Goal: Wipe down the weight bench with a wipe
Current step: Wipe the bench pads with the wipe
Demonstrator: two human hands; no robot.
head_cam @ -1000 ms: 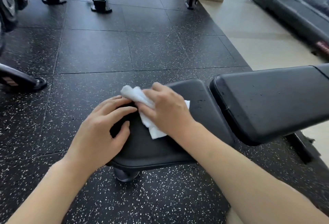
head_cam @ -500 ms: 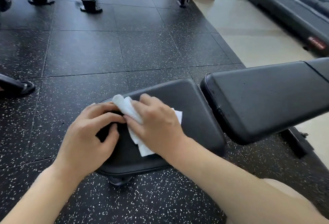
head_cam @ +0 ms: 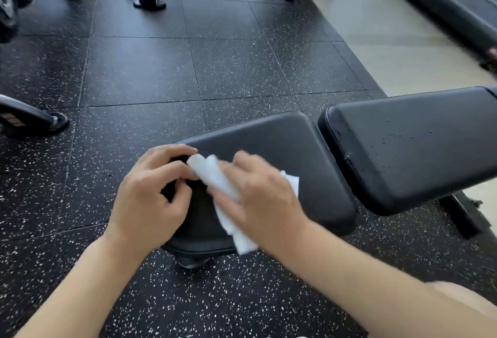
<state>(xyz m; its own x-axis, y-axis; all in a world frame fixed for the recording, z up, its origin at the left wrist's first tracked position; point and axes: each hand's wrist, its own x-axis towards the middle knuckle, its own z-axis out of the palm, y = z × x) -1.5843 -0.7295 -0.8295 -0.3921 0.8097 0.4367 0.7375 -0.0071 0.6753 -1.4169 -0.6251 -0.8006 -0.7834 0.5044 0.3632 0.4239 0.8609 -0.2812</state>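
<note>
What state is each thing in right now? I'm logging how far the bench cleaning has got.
wipe: crumpled, pressed on the seat pad under the right hand.
seat pad: flat, being wiped at its near end.
back pad: raised at an angle, speckled with droplets.
right hand: fingers flat on the wipe.
left hand: curled, touching the wipe's end.

The wipe (head_cam: 215, 176) lay on the seat pad (head_cam: 282, 144), under the right hand (head_cam: 258, 198); the left hand (head_cam: 150, 198) rested left of it, the backrest (head_cam: 414, 147) to the right.
</note>
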